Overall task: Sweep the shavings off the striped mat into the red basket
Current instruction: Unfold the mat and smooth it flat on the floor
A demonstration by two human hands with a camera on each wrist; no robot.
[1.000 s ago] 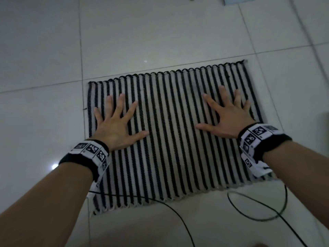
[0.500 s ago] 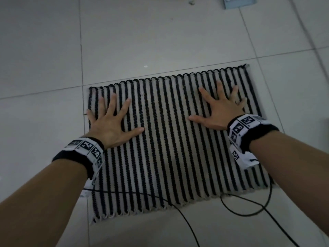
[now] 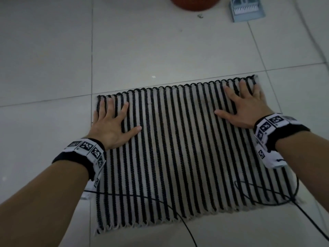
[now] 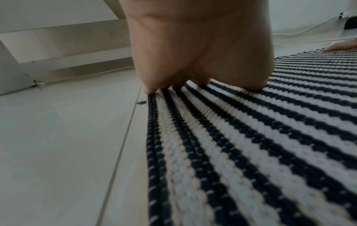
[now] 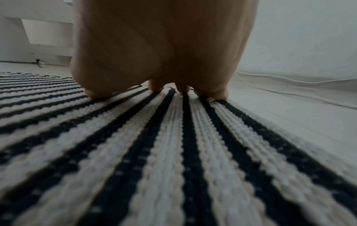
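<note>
Head view crops red basket [image 3: 195, 3] at top edge.

The mat [image 3: 178, 148] lies flat on the floor [image 3: 53, 50]. The left hand [image 3: 111, 127] rests on its far left corner, the right hand [image 3: 245, 107] on its far right corner, well apart. Beyond the mat, the basket [image 3: 195, 2] sits on the floor with the dustpan [image 3: 247, 9] just to its right and a brush [image 3: 244, 8] lying in the dustpan. A cable [image 3: 187, 229] crosses the mat's near edge.

Right hand [image 5: 166, 50] flat on striped mat [image 5: 173, 152]
</note>
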